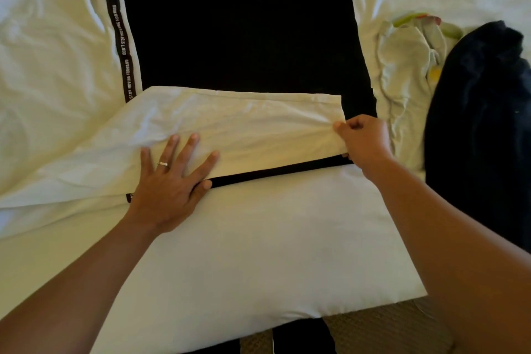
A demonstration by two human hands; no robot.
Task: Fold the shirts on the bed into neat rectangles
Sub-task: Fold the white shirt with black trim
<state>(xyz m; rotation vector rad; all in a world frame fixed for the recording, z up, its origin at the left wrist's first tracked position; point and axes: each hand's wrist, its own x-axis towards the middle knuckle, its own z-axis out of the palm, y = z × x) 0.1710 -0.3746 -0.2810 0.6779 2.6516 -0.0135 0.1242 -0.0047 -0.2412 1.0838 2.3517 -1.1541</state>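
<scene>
**White panel folded over the black shirt**

Underneath everything, rumpled white bedding (pixel 51 60) covers the bed, with patterned carpet (pixel 382 322) showing past its near edge. At centre the black shirt (pixel 244 37) lies flat, its lettered side stripe (pixel 122 46) along the left. The left hand (pixel 169 184) presses flat, fingers spread, on a white fabric panel (pixel 230 129) lying across the shirt; the right hand (pixel 363 141) pinches that panel's right edge. Further right sit a crumpled white garment (pixel 408 66) and a dark heap (pixel 482 123).

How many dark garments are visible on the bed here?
2: a black shirt spread flat at centre, partly under white fabric, and a dark heap at the right edge. Others may be hidden.
</scene>
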